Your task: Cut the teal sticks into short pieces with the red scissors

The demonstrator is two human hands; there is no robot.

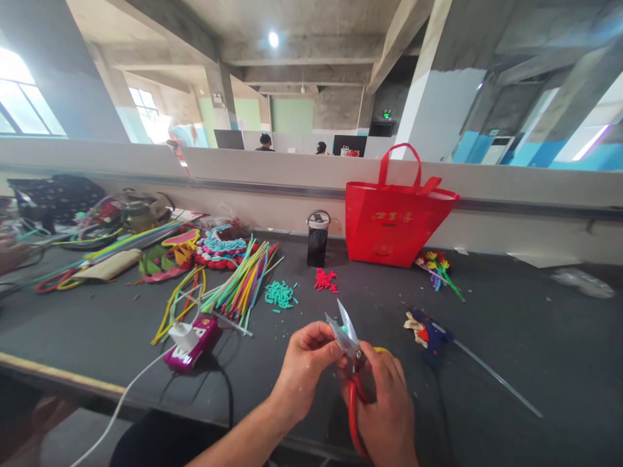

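Observation:
My right hand point(384, 402) grips a pair of red-handled scissors point(346, 340), whose blades are spread and point away from me. My left hand point(311, 363) is pinched closed beside the blades. A small teal piece point(344, 329) shows between the blades at the left fingertips; most of it is hidden. Beyond my hands lie a loose pile of short teal pieces point(280, 294) and a smaller pile of short red pieces point(326, 279). To their left is a bundle of long, thin coloured sticks point(243, 279).
A purple power block point(193, 347) with a white charger point(183, 336) and trailing cables sits at left. Behind stand a dark bottle point(318, 241) and a red bag point(396, 224). A thin rod point(496, 376) lies at right. At far left, another person's hand point(12, 253) shows.

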